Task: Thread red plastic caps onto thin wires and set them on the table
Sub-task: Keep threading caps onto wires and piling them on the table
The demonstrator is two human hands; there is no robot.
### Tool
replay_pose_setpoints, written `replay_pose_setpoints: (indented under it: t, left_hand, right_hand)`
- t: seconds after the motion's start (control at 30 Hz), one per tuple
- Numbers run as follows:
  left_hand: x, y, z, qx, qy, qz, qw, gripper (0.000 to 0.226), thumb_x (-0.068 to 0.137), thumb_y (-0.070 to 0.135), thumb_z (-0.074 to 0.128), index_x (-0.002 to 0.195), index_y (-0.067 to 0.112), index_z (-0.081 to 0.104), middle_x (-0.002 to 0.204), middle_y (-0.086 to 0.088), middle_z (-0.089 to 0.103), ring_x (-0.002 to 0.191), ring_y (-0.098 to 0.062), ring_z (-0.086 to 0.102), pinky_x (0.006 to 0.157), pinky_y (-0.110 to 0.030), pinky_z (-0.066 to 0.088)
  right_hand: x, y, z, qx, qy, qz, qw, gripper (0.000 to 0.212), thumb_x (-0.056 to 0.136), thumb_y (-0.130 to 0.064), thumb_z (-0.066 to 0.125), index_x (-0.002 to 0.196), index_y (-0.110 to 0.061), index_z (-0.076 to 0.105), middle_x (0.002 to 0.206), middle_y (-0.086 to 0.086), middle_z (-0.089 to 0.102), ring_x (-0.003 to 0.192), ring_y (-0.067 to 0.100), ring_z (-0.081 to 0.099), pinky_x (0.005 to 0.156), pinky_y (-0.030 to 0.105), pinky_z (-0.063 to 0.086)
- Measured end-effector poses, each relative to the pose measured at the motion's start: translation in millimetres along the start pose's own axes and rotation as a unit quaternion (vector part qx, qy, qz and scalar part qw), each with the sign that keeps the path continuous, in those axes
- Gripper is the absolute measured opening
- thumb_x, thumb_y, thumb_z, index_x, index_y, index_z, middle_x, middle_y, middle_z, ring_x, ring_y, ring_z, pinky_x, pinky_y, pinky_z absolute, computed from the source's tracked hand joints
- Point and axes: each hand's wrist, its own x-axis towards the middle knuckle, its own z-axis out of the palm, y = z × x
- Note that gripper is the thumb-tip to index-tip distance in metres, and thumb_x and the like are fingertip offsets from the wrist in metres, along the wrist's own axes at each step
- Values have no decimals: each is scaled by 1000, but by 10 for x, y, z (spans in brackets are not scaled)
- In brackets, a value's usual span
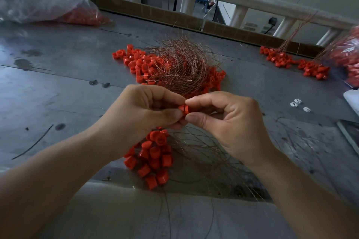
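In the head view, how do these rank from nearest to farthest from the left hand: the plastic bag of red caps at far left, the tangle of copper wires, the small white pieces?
From the left hand:
1. Tangle of copper wires, just beyond.
2. Small white pieces, right.
3. Plastic bag of red caps, far left.

Two bare forearms enter from the near edge, one on each side. No sleeves in sight on either arm; whatever is worn ends above the frame edge. Both hands bare: left hand [147,108], right hand [229,122]. No gloves, rings, watch, wristband or bandage visible on either. Fingernails cut short and plain, no polish: seen on the left thumb [175,113] and the right thumb [191,117]. Wrists slim, knuckles of the right hand showing as a soft ridge along its back. Forearms smooth, with no marks or tattoos that can be made out. Light is dim, so finer detail is not readable.
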Motion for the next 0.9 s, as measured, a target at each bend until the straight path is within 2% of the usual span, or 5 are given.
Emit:
replay_pose_setpoints:
  t: [0.13, 0.43, 0.57, 0.7, 0.9]
  left_hand:
    - [-1, 8, 6, 12, -11, 2, 1000, 30, 54, 17, 66, 82, 19, 73, 73, -7, 73, 66, -14, 70, 59, -15, 53]
    - [8, 12, 9, -15, -50, -13, 999, 29, 50, 24, 68, 78, 20, 76, 72, -8, 72, 65, -14, 69, 58, -17, 53]
    - [-2, -5, 12, -7, -59, -3, 998, 27, 54, 21, 66, 79, 21, 75, 70, -7, 72, 64, -12, 69, 58, -16, 53]
    - [-14, -40, 21, 64, -43, 40, 996, 23, 58, 20, 65, 79, 23, 74, 70, -4, 73, 63, -13, 69, 57, -15, 53]
    - [-26, -62, 29, 138, -13, 72, 988, 28, 56, 25, 65, 82, 35, 70, 68, 7, 72, 61, -9, 69, 58, -15, 53]
  right_hand:
    - [-4, 11, -8, -19, 12, -16, 1000, 26, 67, -14, 75, 90, -23, 66, 82, -13, 66, 77, 3, 66, 69, 13, 52]
    - [-15, 10, -33, -47, 16, -52, 997, 22, 67, -18, 72, 88, -23, 67, 79, -17, 64, 77, 2, 65, 68, 14, 52]
    - [-30, 37, -39, -59, 16, -58, 996, 19, 66, -17, 73, 84, -10, 72, 78, -10, 65, 76, 5, 65, 67, 17, 53]
    - [-41, 65, -12, -105, 20, -110, 988, 19, 64, -13, 75, 80, -2, 72, 76, 0, 68, 75, 8, 63, 67, 13, 51]
    - [-55, 100, 6, -138, 17, -138, 981, 17, 64, -9, 74, 77, 1, 72, 72, 9, 70, 65, 13, 65, 61, 25, 53]
